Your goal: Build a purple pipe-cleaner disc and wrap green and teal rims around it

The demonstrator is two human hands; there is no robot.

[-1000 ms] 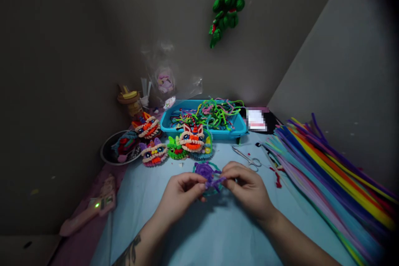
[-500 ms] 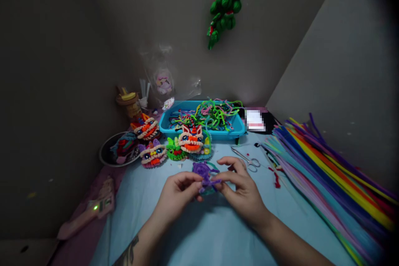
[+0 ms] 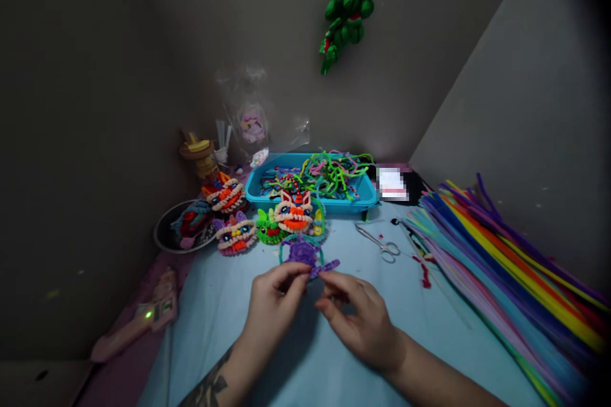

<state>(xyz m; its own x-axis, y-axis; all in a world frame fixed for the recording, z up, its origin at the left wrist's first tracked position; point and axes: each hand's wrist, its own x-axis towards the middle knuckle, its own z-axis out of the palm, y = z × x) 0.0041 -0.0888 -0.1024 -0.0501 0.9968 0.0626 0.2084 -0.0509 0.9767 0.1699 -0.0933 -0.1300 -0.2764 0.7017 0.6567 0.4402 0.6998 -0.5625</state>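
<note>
A purple fuzzy piece (image 3: 301,250) sits above the blue-covered desk (image 3: 305,356), pinched in the fingers of the left hand (image 3: 271,299). The right hand (image 3: 365,318) has thumb and forefinger parted, close beside it. Beyond, a blue tray (image 3: 341,205) holds tangled multicoloured strands (image 3: 331,172); leftward, a round bowl (image 3: 163,243) holds blue and pink pieces (image 3: 191,221).

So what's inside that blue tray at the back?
The blue tray holds tangled fuzzy strands, including green and pink ones. Whatever lies beneath is hidden; an animal head covers part of the front.
</note>
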